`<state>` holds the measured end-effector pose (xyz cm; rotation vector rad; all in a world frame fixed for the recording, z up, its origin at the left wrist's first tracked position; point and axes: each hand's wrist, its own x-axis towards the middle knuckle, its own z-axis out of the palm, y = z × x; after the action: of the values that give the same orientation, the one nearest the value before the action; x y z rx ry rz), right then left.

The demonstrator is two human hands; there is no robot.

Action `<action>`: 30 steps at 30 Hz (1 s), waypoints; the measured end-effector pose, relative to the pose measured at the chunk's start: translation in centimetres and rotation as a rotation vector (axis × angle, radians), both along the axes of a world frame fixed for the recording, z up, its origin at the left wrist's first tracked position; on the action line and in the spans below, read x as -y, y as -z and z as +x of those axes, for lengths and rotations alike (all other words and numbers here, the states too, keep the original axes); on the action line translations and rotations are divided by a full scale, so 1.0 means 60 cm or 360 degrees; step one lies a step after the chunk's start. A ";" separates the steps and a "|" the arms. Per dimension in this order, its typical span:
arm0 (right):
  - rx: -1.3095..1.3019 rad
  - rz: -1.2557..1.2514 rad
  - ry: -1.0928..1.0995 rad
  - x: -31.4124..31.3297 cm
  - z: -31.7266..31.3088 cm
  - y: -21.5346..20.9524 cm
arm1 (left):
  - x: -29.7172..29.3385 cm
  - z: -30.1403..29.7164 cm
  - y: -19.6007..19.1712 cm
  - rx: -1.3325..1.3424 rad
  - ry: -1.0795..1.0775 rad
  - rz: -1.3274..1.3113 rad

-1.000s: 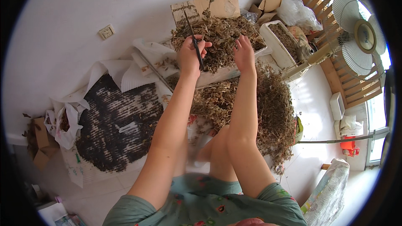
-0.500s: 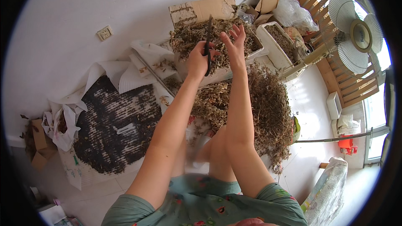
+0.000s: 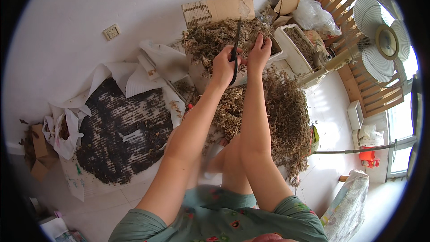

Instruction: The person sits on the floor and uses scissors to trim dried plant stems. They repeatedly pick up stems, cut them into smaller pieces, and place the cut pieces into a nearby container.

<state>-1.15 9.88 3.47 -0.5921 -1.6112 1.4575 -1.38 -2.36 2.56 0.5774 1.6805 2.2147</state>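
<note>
Black scissors [image 3: 235,58] are gripped in my left hand [image 3: 222,67], their blades pointing away toward the far wall. My right hand [image 3: 258,56] is just right of them, fingers curled together over the dried plants; what lies between those fingers I cannot make out. Beneath both hands a heap of brown dried plants [image 3: 206,40] fills a pale box whose near side shows only in part. A larger pile of dried stalks [image 3: 286,116] lies nearer, by my legs.
A white planter of soil [image 3: 300,45] stands right of the heap, beside a standing fan [image 3: 386,42]. Cardboard [image 3: 228,9] leans on the wall behind. Dark crumbly material [image 3: 125,130] covers a sheet at left. A thin pole [image 3: 349,151] reaches in from the right.
Both hands have shifted a little to the right, the scissors with them. My right hand's raised, spread fingers have curled in and lowered onto the heap.
</note>
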 end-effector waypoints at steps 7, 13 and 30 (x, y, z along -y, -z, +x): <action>-0.0046 -0.0395 -0.0230 -0.010 -0.021 0.035 | 0.021 -0.029 -0.003 0.0493 0.0005 0.0535; 0.0291 0.0099 -0.0400 0.011 -0.029 0.013 | 0.058 -0.047 0.001 0.0729 0.0186 0.0596; 0.0095 0.0093 -0.0306 0.002 -0.030 0.029 | 0.042 -0.057 0.019 0.0657 -0.0021 0.0602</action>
<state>-2.94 9.75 1.76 -0.4613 -1.7917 1.5378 -4.78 -4.85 1.39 0.1667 1.0752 2.4655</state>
